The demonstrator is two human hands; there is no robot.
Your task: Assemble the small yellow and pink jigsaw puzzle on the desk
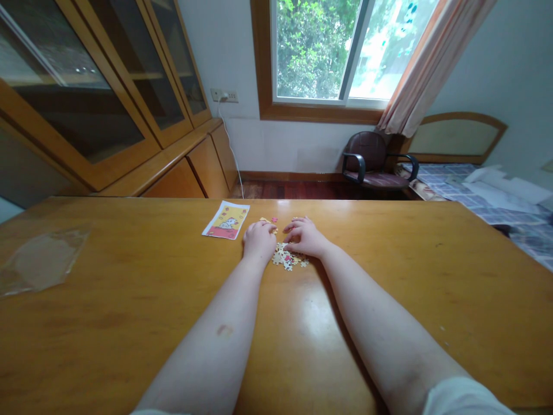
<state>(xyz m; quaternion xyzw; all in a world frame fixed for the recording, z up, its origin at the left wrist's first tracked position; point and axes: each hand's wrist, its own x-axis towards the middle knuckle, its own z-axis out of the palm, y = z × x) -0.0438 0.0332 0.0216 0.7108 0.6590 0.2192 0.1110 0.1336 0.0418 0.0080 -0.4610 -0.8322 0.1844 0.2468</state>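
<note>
A small heap of jigsaw puzzle pieces (288, 260), pale backs mostly up with a few red and yellow ones, lies on the wooden table. At its left edge my left hand (260, 241) rests with bent fingers held together, a yellowish puzzle piece (275, 231) at the fingertips. On the right, my right hand (306, 237) arches over the heap; thumb and fingers are apart, with red bits partly hidden beneath them. Beyond my hands sits a loose red puzzle piece (274, 219). Left of my left hand lies a picture card (227, 220) showing a white animal on yellow and red.
A clear plastic bag (43, 259) lies at the left of the wooden table (173, 300). Past the far edge stand a glass-door cabinet (151, 138), a dark armchair (371, 158) and a bed (453, 176) below a curtained window.
</note>
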